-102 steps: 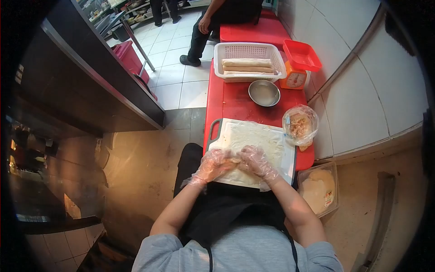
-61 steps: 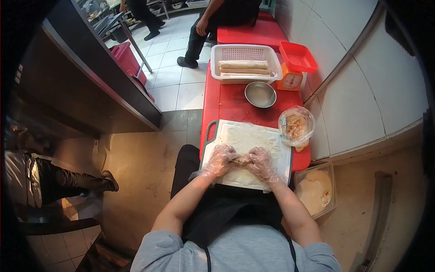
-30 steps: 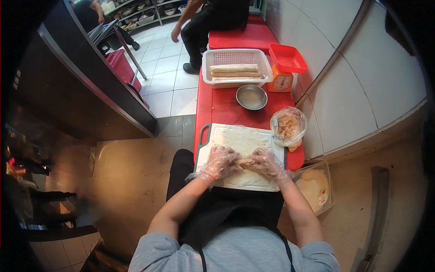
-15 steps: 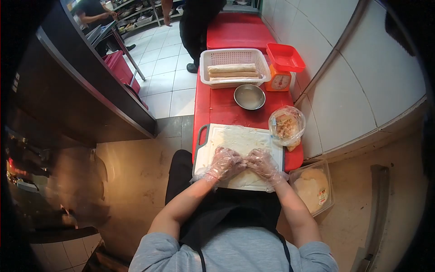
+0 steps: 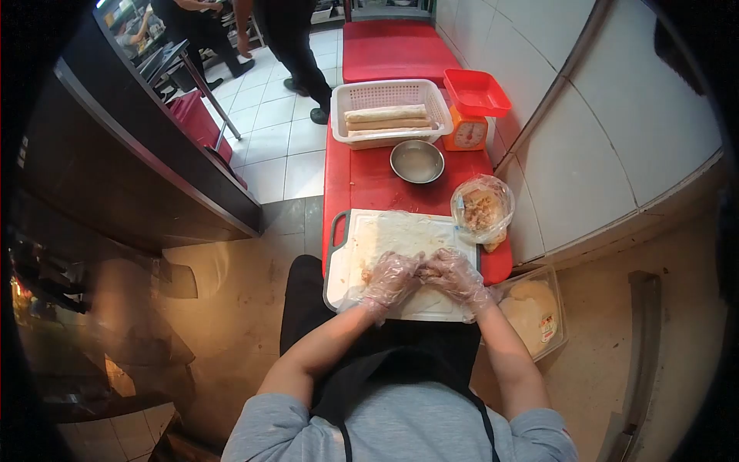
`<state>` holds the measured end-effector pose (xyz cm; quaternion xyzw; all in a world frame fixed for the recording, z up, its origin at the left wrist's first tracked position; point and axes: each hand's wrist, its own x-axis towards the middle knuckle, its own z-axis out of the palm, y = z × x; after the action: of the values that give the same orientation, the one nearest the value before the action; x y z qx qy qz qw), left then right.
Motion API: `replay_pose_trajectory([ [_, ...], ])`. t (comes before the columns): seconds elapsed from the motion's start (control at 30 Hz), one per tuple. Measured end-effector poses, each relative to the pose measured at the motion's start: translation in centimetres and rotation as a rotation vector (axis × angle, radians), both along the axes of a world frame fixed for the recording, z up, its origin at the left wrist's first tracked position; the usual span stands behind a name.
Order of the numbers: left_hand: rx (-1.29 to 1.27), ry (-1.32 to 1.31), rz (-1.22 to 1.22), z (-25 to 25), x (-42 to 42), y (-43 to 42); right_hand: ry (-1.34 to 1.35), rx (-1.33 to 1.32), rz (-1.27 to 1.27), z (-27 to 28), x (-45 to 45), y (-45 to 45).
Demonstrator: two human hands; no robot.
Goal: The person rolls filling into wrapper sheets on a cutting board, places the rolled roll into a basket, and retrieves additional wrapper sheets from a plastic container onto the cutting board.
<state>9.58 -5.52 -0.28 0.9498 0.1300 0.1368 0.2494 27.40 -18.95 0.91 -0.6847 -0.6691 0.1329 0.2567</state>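
Note:
My left hand [image 5: 391, 279] and my right hand [image 5: 453, 277], both in clear plastic gloves, meet over a white cutting board [image 5: 448, 309] with a grey rim. Their fingers are curled and pressed close together around some pale brown minced filling [image 5: 366, 274], which shows at the left hand's outer side and between the hands. Beneath them, a thin white wrapper sheet [image 5: 392, 225] seems to cover part of the board; its edges are hard to make out. Right of the board sits a plastic-bagged bowl of minced filling [image 5: 483, 212].
On the red table [image 5: 362, 181] stand a metal bowl of cloudy liquid [image 5: 417, 162], a white basket [image 5: 350, 94] with long pale rolls [image 5: 387, 115], and an orange scale [image 5: 467, 131]. A clear tub [image 5: 535, 308] stands lower right. Two people in dark clothes [image 5: 289, 46] stand beyond.
My hands stay over the board but have shifted slightly, and minced filling now shows beside the left one. In the background, a person in dark clothes has moved left.

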Motion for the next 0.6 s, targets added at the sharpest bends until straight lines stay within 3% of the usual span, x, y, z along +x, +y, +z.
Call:
replay_pose_trajectory([
  [0.13, 0.072, -0.004, 0.082, -0.9, -2.2, 1.6, -0.089, -0.089, -0.024, 0.3, 0.7, -0.6],
  [0.23, 0.043, -0.226, 0.086, -1.1, -4.3, 2.3, -0.143, -0.105, -0.029, 1.8, -0.4, 0.1],
  [0.6, -0.295, -0.206, 0.061, -2.4, -7.5, 4.2, -0.079, -0.197, 0.172, 0.5, -5.7, 6.2],
])
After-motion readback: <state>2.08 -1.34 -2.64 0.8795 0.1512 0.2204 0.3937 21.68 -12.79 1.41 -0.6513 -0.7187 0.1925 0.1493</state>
